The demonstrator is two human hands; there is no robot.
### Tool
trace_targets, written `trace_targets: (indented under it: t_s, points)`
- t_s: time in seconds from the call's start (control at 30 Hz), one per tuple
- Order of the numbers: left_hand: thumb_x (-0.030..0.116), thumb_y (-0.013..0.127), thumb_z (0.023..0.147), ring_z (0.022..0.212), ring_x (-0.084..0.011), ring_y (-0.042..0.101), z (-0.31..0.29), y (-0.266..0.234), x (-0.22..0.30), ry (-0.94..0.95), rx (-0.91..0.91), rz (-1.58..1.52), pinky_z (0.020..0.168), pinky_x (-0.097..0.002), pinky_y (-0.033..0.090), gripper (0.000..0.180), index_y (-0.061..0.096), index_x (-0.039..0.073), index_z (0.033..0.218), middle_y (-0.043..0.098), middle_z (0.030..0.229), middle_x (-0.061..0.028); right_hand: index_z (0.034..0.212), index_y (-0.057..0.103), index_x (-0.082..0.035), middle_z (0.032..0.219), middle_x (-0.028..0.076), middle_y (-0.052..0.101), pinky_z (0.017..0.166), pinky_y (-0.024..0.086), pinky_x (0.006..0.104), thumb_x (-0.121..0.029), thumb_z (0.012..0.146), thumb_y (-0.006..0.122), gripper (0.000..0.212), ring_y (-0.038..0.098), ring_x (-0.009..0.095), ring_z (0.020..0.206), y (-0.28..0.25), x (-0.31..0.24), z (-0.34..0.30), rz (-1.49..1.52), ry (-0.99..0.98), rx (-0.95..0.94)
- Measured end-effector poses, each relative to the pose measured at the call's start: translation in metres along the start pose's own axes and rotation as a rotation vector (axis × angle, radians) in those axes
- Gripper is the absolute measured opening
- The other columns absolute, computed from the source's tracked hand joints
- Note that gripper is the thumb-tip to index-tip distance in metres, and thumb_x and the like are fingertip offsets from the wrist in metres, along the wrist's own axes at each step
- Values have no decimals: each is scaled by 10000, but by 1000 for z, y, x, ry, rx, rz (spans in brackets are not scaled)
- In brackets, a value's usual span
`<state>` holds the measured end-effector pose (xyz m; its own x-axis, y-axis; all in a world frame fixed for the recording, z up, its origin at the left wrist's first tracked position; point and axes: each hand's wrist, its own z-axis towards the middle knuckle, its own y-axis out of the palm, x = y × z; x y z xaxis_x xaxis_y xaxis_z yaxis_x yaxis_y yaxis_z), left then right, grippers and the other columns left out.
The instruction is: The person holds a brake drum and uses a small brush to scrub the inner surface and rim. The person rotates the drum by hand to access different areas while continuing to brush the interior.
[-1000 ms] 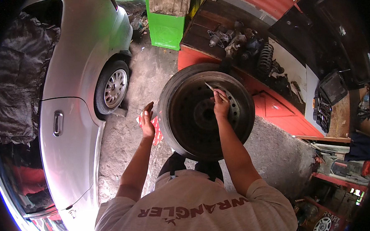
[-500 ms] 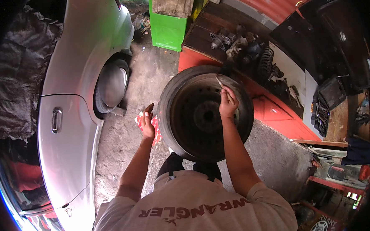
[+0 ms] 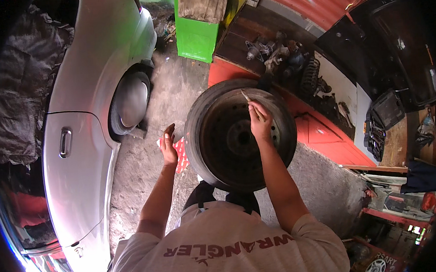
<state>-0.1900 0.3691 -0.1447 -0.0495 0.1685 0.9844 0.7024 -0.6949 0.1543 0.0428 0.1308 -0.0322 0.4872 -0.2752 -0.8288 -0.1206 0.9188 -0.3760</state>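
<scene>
A car wheel (image 3: 242,134), its dark steel rim facing up inside a worn tyre (image 3: 195,152), is in front of me. My right hand (image 3: 260,123) is above the rim's upper right part, closed round a slim, pale, pointed tool (image 3: 246,96). The tool's tip is by the rim's far edge; I cannot tell whether it touches. To the left of the tyre, my left hand (image 3: 168,147) is raised with fingers stretched out, holding nothing. Partly behind that hand lies a red-and-white patterned sheet (image 3: 181,156).
A silver car (image 3: 81,158) stands at left, its rear wheel (image 3: 132,100) facing me. Beyond the tyre is a red-fronted bench (image 3: 326,137) with greasy car parts (image 3: 278,54), a coil spring (image 3: 310,74) and an opened tool case (image 3: 378,132). A green box (image 3: 195,38) stands at the far side.
My right hand has moved slightly left with the pointed tool, whose tip has shifted left along the rim's far edge. My left hand has moved slightly left and stays beside the tyre.
</scene>
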Motion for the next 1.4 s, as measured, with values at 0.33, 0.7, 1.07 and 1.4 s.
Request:
trace_targets:
  t_s: [0.33, 0.7, 1.07, 1.4]
  points:
    - [525, 303, 1028, 1382, -277, 389, 1, -7, -7, 12, 36, -2, 1144, -451, 272, 640, 462, 25, 1394, 473, 1449, -139, 1036, 695, -21, 938, 65, 707, 759, 519, 288, -89, 931, 628, 142, 662, 154, 803, -4, 18, -16, 143, 240, 27]
    - [537, 329, 1017, 1373, -263, 402, -2, -5, -3, -1, 49, -29, 1138, -446, 275, 646, 479, 29, 1388, 482, 1443, -129, 1038, 706, -34, 993, 78, 723, 775, 520, 302, -101, 927, 653, 140, 679, 166, 893, 2, 9, -13, 134, 269, -108]
    - [515, 335, 1023, 1392, -265, 385, 4, -17, -8, 13, 68, -54, 1147, -449, 256, 633, 459, 26, 1406, 473, 1455, -136, 1007, 705, -1, 965, 103, 728, 746, 539, 302, -95, 915, 655, 141, 698, 174, 859, 15, -5, -37, 216, 121, -319]
    - [511, 303, 1032, 1375, -269, 405, -4, -20, -8, 4, 74, -21, 1127, -428, 288, 632, 467, 24, 1399, 480, 1449, -133, 1005, 712, -8, 1013, 88, 722, 787, 541, 273, -24, 891, 659, 127, 673, 129, 902, 13, -19, -36, 348, 201, -741]
